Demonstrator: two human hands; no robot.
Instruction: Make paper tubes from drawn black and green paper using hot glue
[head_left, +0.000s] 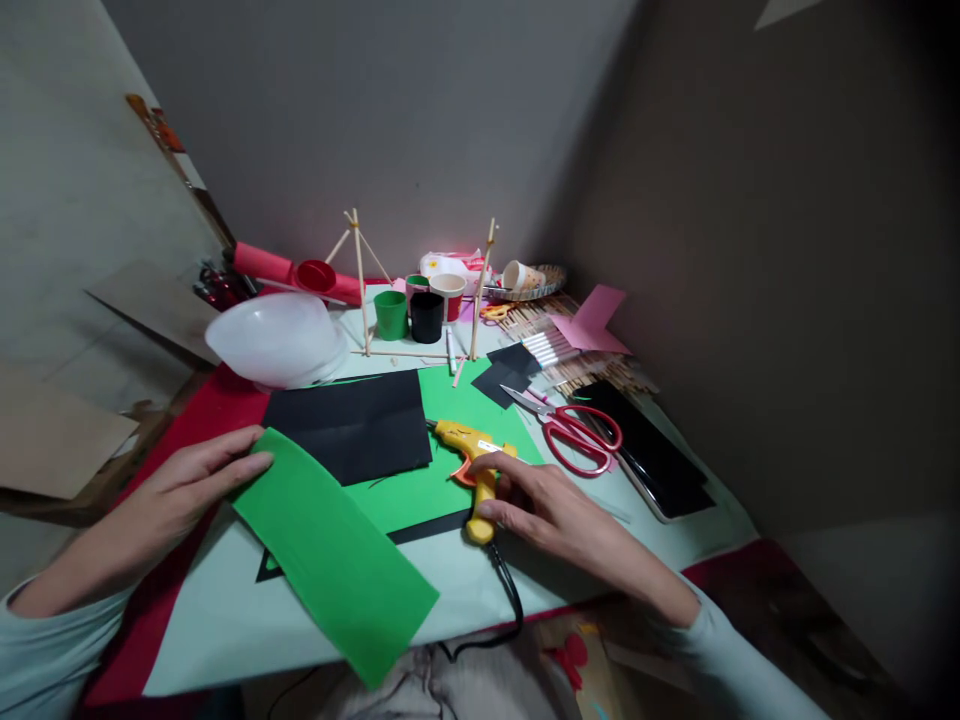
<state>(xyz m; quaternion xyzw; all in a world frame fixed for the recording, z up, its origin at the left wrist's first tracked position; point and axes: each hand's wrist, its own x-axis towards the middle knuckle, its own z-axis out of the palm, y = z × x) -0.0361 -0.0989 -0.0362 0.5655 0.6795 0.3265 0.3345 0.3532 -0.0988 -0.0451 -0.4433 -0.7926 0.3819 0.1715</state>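
My left hand [199,475] pinches the upper end of a green paper strip [341,560], which slants down toward the table's front edge. At the middle of the table, a yellow hot glue gun [486,490] lies with its nozzle pointing left and its black cord hanging over the front. My right hand [536,500] has its thumb and index finger around the gun's handle, near the orange trigger; the other fingers are partly hidden. Beneath the gun is a larger green sheet [390,505], overlapped by a black paper piece [352,425].
Red-handled scissors [581,440] and a black phone-like slab [645,450] lie on the right. Behind are a stick frame [358,280], a green cup [391,316], a black cup [427,318] and a pink paper piece [592,322]. A translucent plastic bowl [274,338] sits back left.
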